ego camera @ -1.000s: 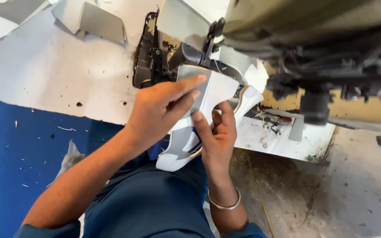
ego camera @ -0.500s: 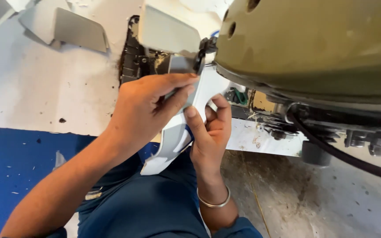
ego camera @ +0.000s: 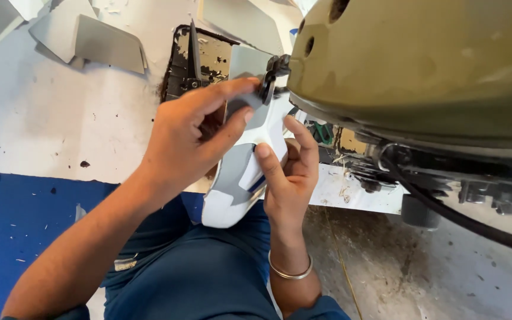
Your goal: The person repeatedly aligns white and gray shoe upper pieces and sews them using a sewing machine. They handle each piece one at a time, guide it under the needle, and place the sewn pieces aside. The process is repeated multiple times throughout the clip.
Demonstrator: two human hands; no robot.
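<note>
Left hand (ego camera: 194,139) and right hand (ego camera: 288,172) both grip one white-grey shoe upper (ego camera: 245,163). Its top edge sits tight under the olive sewing machine (ego camera: 422,65). Two grey cut pieces (ego camera: 99,42) lie left of the machine on the desk (ego camera: 42,124).

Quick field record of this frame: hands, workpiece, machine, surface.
left hand: on top of the shoe upper, fingers spread, pressing it
right hand: grips the upper from the right side
shoe upper: white and grey, held between both hands, top end at the needle area
machine: olive green, head above the upper
table: white, scuffed; grey cut pieces at top left
</note>
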